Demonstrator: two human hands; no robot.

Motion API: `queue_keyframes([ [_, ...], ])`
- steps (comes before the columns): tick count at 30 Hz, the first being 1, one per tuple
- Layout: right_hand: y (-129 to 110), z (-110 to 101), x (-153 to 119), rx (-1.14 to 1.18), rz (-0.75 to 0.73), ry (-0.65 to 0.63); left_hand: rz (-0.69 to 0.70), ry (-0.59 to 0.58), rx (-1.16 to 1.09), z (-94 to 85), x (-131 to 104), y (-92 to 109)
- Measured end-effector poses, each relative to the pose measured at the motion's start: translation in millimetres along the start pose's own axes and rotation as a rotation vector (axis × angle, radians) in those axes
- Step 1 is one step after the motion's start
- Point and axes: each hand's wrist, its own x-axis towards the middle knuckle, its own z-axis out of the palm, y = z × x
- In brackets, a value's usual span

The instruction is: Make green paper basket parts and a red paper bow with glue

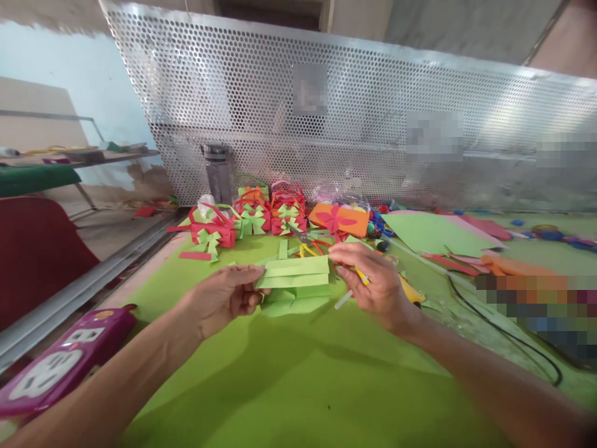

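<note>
A folded light green paper piece is held up over the green table sheet. My left hand pinches its left end between thumb and fingers. At its right end is my right hand, fingers closed, with the fingertips at the paper's upper right corner. A short whitish translucent stick pokes out below the right fingers. Just behind the paper lie scissors and a narrow green strip. Small red paper bags with green bows stand farther back.
An orange paper piece with a red bow and a dark bottle stand near the perforated metal panel. A purple case lies at left. A black cable, green sheets and paper scraps lie at right.
</note>
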Motion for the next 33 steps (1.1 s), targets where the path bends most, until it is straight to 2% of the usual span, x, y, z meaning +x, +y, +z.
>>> queue_keyframes([
  [6,-2.9,2.3,-1.5,0.01,-0.035,-0.06,-0.058,-0.011,0.036,-4.3,3.0,-2.8],
  [11,1.6,4.3,-4.7,0.019,-0.026,-0.082,-0.054,-0.006,0.044,-3.8,2.2,-3.2],
  [14,4.7,5.7,-5.7,0.021,-0.006,-0.072,0.015,-0.011,0.089,-2.5,0.9,-1.5],
  [16,5.6,6.5,-4.7,0.044,0.034,-0.044,0.112,0.014,0.143,-1.5,-0.6,-0.2],
  [18,6.1,7.0,-3.0,0.097,0.116,-0.024,0.224,0.067,0.193,-0.9,-1.8,0.7],
  [20,6.7,7.5,-1.3,0.183,0.263,-0.024,0.325,0.126,0.224,-0.9,-2.1,0.7],
  [24,8.3,9.6,0.7,0.49,0.734,-0.059,0.471,0.216,0.258,-1.1,-1.8,-1.8],
  [27,8.5,12.6,1.0,0.639,0.932,-0.072,0.487,0.129,0.32,1.0,-3.9,-4.4],
  [30,7.0,16.2,-0.5,0.666,0.964,-0.081,0.419,-0.024,0.383,4.7,-7.0,-7.1],
  [33,4.6,19.0,-3.3,0.688,0.978,-0.095,0.374,-0.083,0.421,7.6,-8.3,-10.6],
])
